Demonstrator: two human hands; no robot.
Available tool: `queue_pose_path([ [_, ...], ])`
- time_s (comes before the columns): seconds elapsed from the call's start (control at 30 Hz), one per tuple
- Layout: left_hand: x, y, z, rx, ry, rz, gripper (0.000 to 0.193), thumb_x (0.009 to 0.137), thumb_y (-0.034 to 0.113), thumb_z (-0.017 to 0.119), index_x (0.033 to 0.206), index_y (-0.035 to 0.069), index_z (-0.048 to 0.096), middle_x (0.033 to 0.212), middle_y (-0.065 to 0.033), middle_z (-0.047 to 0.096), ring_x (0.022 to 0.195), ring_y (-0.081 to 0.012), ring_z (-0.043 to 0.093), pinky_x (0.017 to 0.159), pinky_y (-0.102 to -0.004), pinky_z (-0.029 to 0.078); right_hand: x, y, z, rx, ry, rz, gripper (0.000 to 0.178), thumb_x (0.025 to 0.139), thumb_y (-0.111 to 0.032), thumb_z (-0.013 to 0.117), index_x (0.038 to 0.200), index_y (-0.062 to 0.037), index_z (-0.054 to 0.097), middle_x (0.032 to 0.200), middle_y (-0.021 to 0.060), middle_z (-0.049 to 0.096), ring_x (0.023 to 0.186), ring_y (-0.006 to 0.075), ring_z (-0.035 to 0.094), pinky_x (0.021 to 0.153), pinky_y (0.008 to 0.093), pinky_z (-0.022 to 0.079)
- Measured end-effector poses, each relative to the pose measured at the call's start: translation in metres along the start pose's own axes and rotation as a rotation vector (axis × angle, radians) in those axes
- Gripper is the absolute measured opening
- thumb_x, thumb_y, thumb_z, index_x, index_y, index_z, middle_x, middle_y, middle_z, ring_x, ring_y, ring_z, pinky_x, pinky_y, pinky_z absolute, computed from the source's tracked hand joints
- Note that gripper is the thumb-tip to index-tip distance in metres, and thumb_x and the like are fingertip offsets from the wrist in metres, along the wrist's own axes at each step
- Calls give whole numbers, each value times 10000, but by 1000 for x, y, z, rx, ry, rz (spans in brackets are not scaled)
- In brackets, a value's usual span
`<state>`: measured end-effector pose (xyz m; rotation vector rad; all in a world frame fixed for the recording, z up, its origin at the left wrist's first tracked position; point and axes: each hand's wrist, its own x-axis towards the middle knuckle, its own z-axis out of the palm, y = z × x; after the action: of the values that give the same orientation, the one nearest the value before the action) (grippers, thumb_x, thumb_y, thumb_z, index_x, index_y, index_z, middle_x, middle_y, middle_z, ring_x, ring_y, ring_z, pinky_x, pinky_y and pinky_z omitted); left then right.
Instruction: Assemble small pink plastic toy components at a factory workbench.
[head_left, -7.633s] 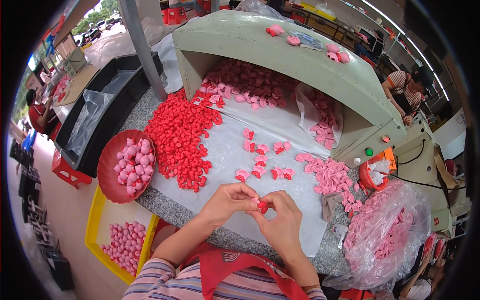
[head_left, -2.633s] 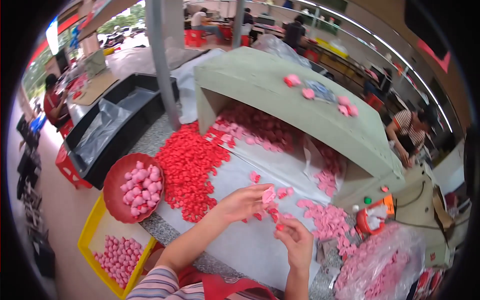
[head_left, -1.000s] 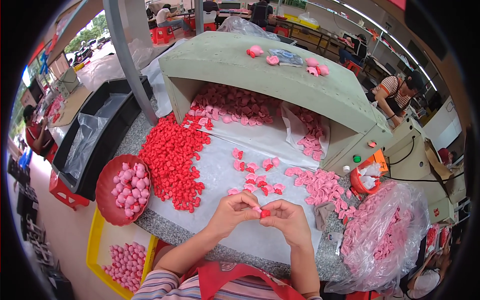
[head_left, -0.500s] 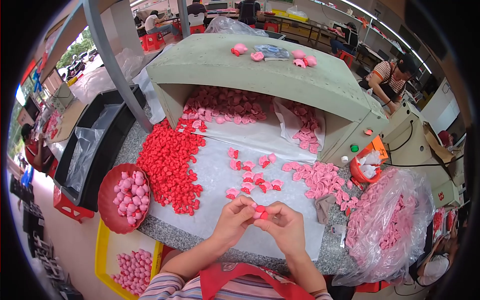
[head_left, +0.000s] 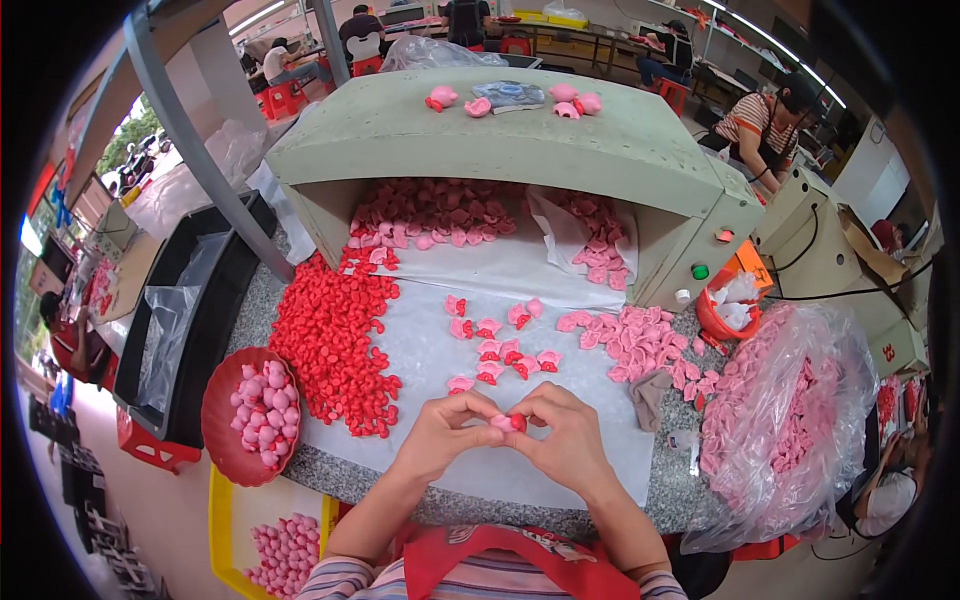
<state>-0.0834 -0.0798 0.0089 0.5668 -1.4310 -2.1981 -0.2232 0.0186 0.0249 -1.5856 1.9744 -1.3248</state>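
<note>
Close together over the white sheet (head_left: 430,385), my left hand (head_left: 445,433) and my right hand (head_left: 562,432) both pinch a small pink-and-red figure piece (head_left: 508,423). Fingertips cover part of it. Just beyond my hands lie several pink shell pieces with red parts attached (head_left: 489,348). To their left spreads a big heap of small red parts (head_left: 335,340). Loose pink shell pieces (head_left: 640,345) are strewn on the right side of the sheet.
A green-grey box machine (head_left: 480,135) with pink pieces inside stands behind the sheet. On the left are a red bowl (head_left: 217,440) of pink pieces, a yellow bin (head_left: 222,530) and a black crate (head_left: 190,400). A clear bag (head_left: 790,430) of pink pieces lies right.
The piece in my fingers has been turned, so more of its pink side shows. My hands have shifted slightly, and the whole view has moved a little.
</note>
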Motion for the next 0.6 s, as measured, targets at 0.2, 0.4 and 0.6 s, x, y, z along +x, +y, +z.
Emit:
queue_pose_path([
  [0.2,5,-23,-8,2,26,70,100,746,-30,646,825,6,598,823,-51,567,809,-135,570,756,-278,485,0,11,9,-98,29,-230,258,579,-118,772,729,-36,579,689,39,540,627,165,542,562,266,445],
  [0.4,12,-38,-19,-573,-109,-170,86,823,33,581,907,16,590,921,-107,604,880,-197,605,746,-304,515,-3,8,14,-46,47,-84,286,587,-167,784,726,-49,564,725,32,547,647,187,537,566,304,446],
  [0.6,10,-40,-14,-527,-75,-125,97,833,44,578,927,19,581,961,-115,598,879,-200,608,732,-301,525,0,-4,10,-202,79,-46,285,584,-177,786,708,-57,559,705,24,525,663,188,532,562,311,441],
])
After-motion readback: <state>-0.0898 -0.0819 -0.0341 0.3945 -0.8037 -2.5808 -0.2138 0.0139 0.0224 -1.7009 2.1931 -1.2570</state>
